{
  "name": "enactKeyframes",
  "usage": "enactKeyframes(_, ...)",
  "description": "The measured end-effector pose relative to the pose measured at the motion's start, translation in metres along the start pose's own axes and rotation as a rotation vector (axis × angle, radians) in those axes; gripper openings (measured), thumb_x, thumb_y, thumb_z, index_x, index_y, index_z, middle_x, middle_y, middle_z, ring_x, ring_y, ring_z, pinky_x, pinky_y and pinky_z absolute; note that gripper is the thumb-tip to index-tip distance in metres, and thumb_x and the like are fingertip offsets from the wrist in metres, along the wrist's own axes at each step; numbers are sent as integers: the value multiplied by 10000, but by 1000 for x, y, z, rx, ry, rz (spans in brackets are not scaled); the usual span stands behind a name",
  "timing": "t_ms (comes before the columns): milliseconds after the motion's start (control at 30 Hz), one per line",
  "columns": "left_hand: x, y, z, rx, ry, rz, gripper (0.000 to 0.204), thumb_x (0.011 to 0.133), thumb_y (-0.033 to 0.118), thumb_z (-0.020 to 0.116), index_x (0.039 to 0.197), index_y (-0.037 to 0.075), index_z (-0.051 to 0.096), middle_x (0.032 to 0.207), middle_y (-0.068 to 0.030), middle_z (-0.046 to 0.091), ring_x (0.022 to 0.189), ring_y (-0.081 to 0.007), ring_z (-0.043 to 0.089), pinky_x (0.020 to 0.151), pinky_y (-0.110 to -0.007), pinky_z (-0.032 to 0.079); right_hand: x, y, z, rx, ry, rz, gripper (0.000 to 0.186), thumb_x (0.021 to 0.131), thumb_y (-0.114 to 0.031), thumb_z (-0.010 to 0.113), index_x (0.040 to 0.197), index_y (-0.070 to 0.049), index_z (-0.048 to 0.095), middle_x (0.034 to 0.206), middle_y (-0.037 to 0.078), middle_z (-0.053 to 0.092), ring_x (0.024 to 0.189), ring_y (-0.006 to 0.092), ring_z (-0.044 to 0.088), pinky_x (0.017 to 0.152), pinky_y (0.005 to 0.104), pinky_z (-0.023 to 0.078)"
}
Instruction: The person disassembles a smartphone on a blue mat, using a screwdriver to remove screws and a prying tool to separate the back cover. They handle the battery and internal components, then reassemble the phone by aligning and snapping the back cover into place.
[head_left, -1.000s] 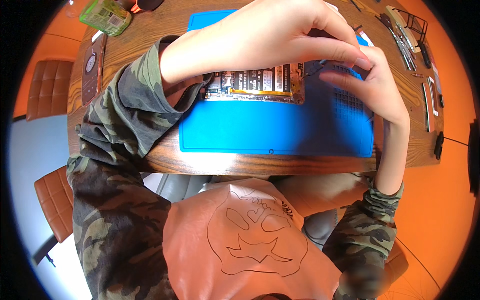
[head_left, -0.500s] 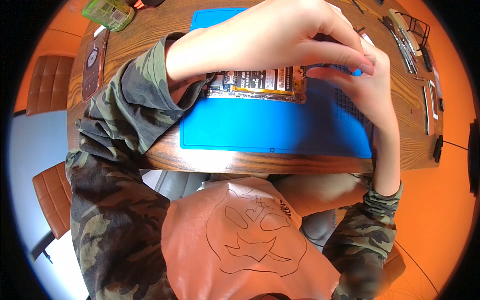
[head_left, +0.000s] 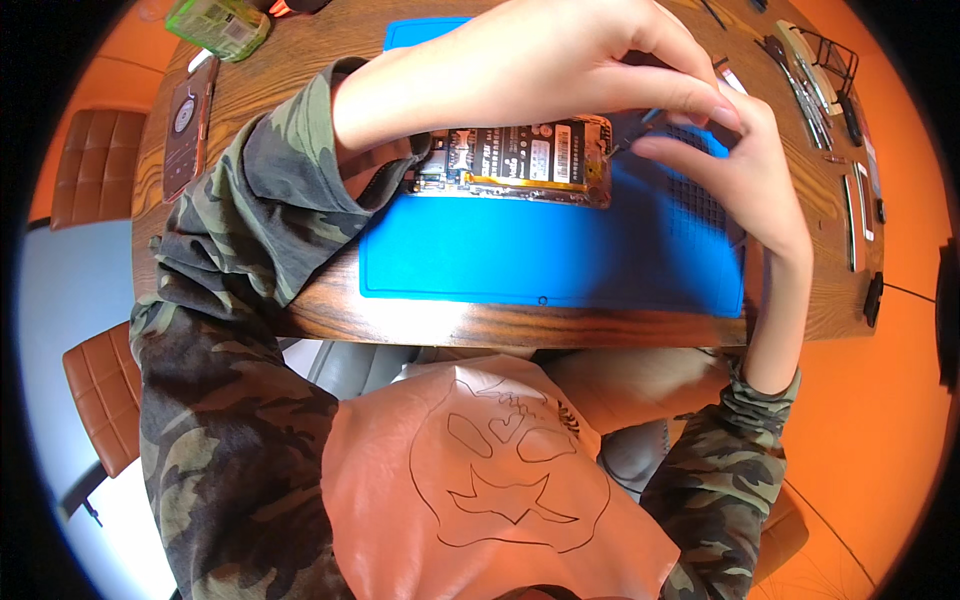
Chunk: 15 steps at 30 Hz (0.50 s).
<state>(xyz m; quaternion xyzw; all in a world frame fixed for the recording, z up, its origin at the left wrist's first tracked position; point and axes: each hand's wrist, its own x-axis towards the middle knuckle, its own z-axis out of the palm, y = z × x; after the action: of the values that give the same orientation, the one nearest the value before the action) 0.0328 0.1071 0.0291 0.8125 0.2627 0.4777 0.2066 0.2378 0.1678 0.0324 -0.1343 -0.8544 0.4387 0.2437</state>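
An opened phone lies on a blue work mat, its battery, ribbon cable and circuit parts exposed. My left hand reaches across above it from the left, thumb and fingers closed toward my right hand. At the phone's right end, my right hand bends inward, its thumb stretched toward the phone and its other fingers partly behind the left. A thin dark tool shows between the hands, its tip near the phone's right edge. Its kind, which hand grips it, and what the left fingertips pinch are hidden.
On the wooden table, another phone and a green container are at the left. Several slim tools, a black wire rack and a white slab-like thing lie along the right. Brown chairs stand at the left.
My hands have shifted slightly; more of the phone's right end and the thin tool beside it now show. The right wrist has moved a little to the right. The phone stays put.
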Motion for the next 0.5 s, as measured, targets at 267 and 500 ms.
enactKeyframes(267, 3, 8, 0, 158, 13, -64, 284, 958, 277, 675, 1047, 28, 778, 911, -162, 758, 760, -304, 718, 704, -339, 564, -2, -2, -1, -151, 15, 95, 318, 770, -3, 845, 1063, 22, 724, 982, 65, 747, 880, 135, 688, 804, 284, 547)
enactKeyframes(500, 2, 10, 8, 112, 1, -8, 330, 975, 312, 648, 1021, 7, 765, 863, -180, 743, 758, -345, 699, 705, -373, 562, -5, 1, 3, -29, -59, 58, 224, 810, -20, 814, 1019, 27, 750, 984, 85, 765, 903, 159, 720, 826, 294, 564)
